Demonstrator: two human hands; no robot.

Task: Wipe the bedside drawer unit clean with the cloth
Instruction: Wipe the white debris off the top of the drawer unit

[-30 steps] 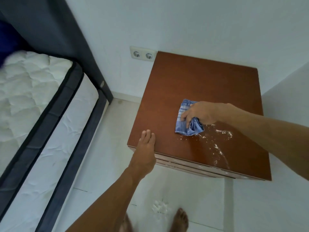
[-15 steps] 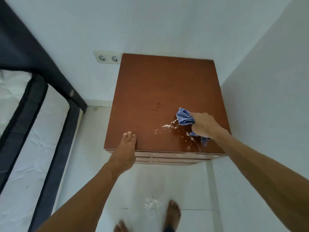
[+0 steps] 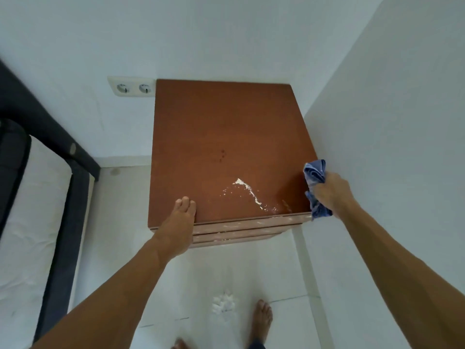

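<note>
I see the drawer unit (image 3: 226, 137) in the room corner, back edge against the far wall, right side next to the right wall. Its brown top is mostly bare; white powder (image 3: 247, 192) is streaked across the near-right part, w/ specks running to the near edge and onto the drawer fronts (image 3: 241, 229) below.

My right hand (image 3: 331, 193) is at the unit's near-right corner, fingers clenched round the cloth (image 3: 314, 182), blue, bunched up. One wad sticks up above the fist, another hangs below it over the corner edge. Cloth sits just right of the powder, not on it; can't tell if it's pressing on the top or only the edge.

My left hand (image 3: 180, 222) lies flat on the near-left part of the top, fingers straight and together, holding nothing, palm draped over the near edge.

On the floor (image 3: 120, 222) near the unit: a small white pile (image 3: 223, 303), just left of a bare foot (image 3: 263, 318). Bed (image 3: 15, 222) w/ dark frame on the left, well apart from the unit. Double socket (image 3: 133, 87) on the far wall, touching the unit's far-left corner in view.
</note>
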